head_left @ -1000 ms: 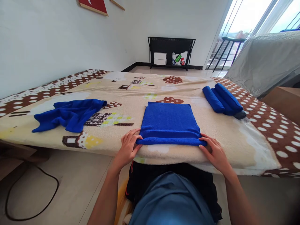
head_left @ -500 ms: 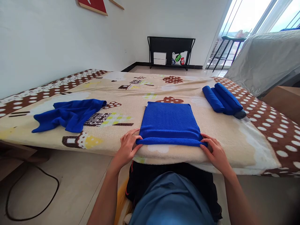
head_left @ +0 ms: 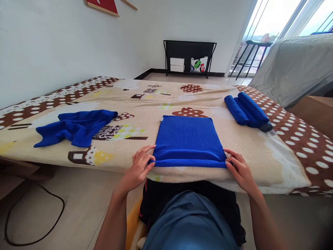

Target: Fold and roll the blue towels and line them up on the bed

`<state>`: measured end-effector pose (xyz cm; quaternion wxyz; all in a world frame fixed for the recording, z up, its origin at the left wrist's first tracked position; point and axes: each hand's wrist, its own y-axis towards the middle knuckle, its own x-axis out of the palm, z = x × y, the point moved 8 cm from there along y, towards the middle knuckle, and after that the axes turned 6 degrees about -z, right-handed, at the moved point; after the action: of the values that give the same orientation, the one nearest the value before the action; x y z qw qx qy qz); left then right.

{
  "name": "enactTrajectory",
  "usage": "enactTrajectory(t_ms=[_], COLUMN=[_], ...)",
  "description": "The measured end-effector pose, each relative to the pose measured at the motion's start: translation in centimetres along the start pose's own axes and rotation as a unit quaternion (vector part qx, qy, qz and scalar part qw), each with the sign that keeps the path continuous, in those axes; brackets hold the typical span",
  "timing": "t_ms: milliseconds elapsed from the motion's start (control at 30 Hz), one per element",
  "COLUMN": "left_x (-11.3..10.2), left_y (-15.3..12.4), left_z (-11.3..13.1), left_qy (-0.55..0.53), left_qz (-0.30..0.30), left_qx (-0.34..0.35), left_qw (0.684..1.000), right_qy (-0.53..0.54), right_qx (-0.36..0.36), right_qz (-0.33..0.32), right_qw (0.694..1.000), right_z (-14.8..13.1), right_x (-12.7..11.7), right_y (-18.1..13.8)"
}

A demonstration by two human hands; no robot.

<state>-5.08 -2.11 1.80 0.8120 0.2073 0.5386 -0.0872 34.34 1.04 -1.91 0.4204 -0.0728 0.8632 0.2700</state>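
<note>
A blue towel (head_left: 187, 137) lies spread in front of me, its near edge turned over into a narrow roll. My left hand (head_left: 140, 162) pinches the left end of that roll between thumb and fingers. At the opposite end, my right hand (head_left: 238, 169) grips the roll the same way. Off to the left lies a crumpled blue towel (head_left: 75, 127), touched by neither hand. Several rolled towels (head_left: 248, 110), blue with a darker one at the edge, rest side by side on the right.
All the towels lie on a patterned cream and brown blanket (head_left: 140, 107) over a low bed. Beyond it stands a black rack (head_left: 189, 50) with white boxes. A cardboard box (head_left: 314, 113) and a grey-covered object (head_left: 299, 62) are at right. A black cable (head_left: 61, 211) loops on the floor.
Both hands have drawn the rolled near edge slightly toward me, and the towel has slid a little nearer with it. The other towels have stayed put.
</note>
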Motion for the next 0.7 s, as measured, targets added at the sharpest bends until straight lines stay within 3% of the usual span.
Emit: enactTrajectory(t_ms=[100,267,333,400,533,600,700], left_x=[0.4,0.9,1.4,2.4,5.4,6.3,6.1], left_y=[0.3,0.9,0.7,0.5,1.3,1.8,2.2], left_z=[-0.3,0.8,2.5,4.8,9.0,9.8,9.4], left_qy=[0.011,0.053,0.072,0.089,0.1,0.089,0.056], left_qz=[0.025,0.193,0.276,0.324,0.265,0.227,0.215], left_qx=[-0.037,-0.109,-0.104,-0.053,0.078,0.1,0.102], left_qw=[0.999,0.974,0.953,0.941,0.956,0.965,0.97], right_qy=[-0.016,-0.146,-0.195,-0.198,-0.128,-0.1,-0.082], right_qx=[0.009,0.036,0.016,-0.03,-0.102,-0.105,-0.103], right_qz=[0.029,0.223,0.267,0.256,0.187,0.172,0.144], right_qw=[0.999,0.963,0.944,0.946,0.969,0.974,0.981], right_z=[-0.2,-2.6,-4.9,-7.2,-10.2,-10.5,-9.9], right_x=[-0.1,-0.9,0.0,1.9,5.6,6.2,5.8], right_y=[0.1,-0.5,-0.7,-0.2,1.2,1.8,2.2])
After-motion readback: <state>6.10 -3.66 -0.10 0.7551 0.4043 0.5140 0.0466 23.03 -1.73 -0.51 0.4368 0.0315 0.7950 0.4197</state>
